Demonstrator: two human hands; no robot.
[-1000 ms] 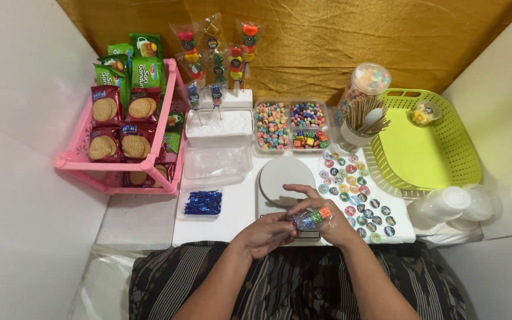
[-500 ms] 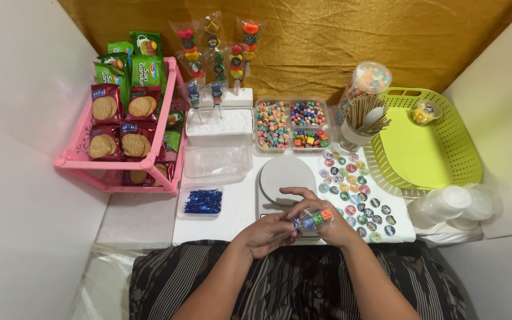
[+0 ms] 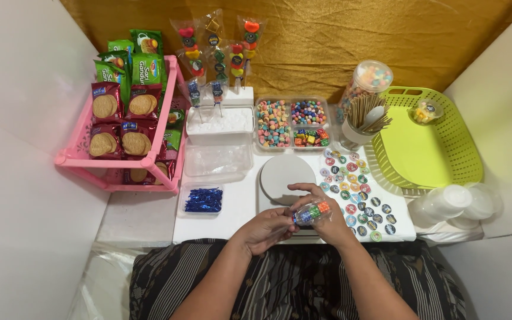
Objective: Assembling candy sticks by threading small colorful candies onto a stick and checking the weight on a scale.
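Both my hands meet at the front edge of the white table. My right hand (image 3: 320, 213) grips a small clear bag of coloured candies (image 3: 312, 213), held on its side. My left hand (image 3: 266, 228) pinches the bag's left end. Just behind the hands stands a small scale with a round white plate (image 3: 285, 170). To the right lies a sheet of round coloured stickers (image 3: 357, 189). A small tray of blue twist ties (image 3: 203, 200) sits to the left.
A pink rack (image 3: 84, 155) with biscuit packets stands at left. Behind are wrapped candy skewers (image 3: 217, 47), a clear empty tub (image 3: 217, 159), a divided candy tray (image 3: 293, 123), a cup of wooden sticks (image 3: 365, 115), a green basket (image 3: 440, 139) and stacked clear cups (image 3: 460, 204).
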